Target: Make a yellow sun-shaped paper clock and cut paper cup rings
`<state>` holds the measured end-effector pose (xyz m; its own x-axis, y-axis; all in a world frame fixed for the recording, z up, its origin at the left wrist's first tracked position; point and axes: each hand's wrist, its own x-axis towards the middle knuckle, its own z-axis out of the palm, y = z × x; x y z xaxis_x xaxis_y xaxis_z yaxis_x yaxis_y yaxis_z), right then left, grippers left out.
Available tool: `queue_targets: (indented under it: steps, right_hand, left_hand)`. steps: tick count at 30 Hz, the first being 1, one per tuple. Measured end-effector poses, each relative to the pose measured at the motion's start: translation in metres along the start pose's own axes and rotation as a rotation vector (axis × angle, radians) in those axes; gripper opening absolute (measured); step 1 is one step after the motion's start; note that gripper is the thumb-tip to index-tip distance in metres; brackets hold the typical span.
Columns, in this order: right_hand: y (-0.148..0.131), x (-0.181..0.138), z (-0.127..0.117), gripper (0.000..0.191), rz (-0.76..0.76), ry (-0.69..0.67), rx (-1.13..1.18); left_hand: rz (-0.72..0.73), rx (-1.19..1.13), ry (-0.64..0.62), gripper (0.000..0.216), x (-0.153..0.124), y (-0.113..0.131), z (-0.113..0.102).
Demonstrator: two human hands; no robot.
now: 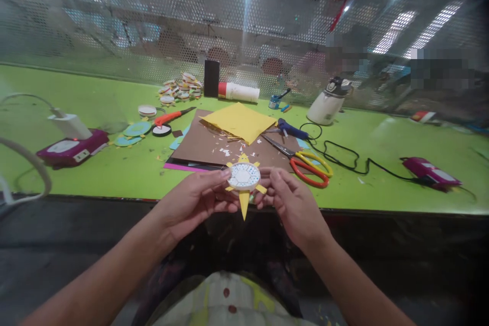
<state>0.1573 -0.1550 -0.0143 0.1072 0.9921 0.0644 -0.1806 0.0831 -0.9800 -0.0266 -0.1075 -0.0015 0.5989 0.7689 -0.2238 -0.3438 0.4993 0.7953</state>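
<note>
At six o'clock of the green table, left hand and right hand pinch a white paper disc, fingers clamped on its yellow-spiked rim; scissors lie at two o'clock.

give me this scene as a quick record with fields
hands: left hand and right hand both pinch one piece with the fingers
held: paper sun, white disc with yellow points
table: green table, brown sheet with yellow paper on it
tools: scissors right of the sheet, orange knife left, blue glue gun behind the scissors
back: pile of small discs
</note>
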Motion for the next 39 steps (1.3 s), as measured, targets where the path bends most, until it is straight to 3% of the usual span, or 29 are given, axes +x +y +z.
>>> queue_targets:
  steps: [5, 15, 22, 28, 32, 35, 37, 39]
  right_hand:
    - [-0.003, -0.002, -0.003, 0.030, -0.213, -0.006, -0.184]
    - [0.000, -0.010, -0.013, 0.031, -0.247, -0.086, -0.267]
    - [-0.003, -0.012, -0.021, 0.054, -0.679, -0.080, -0.816]
    - [-0.005, -0.008, -0.024, 0.043, -0.842, -0.084, -0.847]
    - [-0.006, -0.007, -0.026, 0.040, -0.854, -0.084, -0.842]
    - [-0.007, -0.007, -0.027, 0.038, -0.824, -0.074, -0.828]
    - [-0.007, -0.007, -0.028, 0.038, -0.806, -0.075, -0.817]
    - [-0.008, -0.007, -0.027, 0.037, -0.799, -0.081, -0.807]
  left_hand:
    - [-0.034, -0.135, 0.077, 0.015, 0.003, -0.001, 0.008]
    - [-0.029, -0.194, 0.079, 0.017, 0.005, -0.008, 0.017]
    - [-0.038, -0.184, 0.082, 0.022, 0.003, -0.009, 0.019]
    - [-0.036, -0.160, 0.069, 0.019, 0.004, -0.011, 0.021]
    - [0.000, -0.038, 0.043, 0.025, 0.003, -0.014, 0.022]
    - [0.160, 0.193, 0.144, 0.031, -0.001, -0.019, 0.021]
    - [0.377, 0.437, 0.275, 0.027, -0.006, -0.022, 0.018]
    - [0.639, 0.720, 0.313, 0.019, -0.012, -0.025, 0.014]
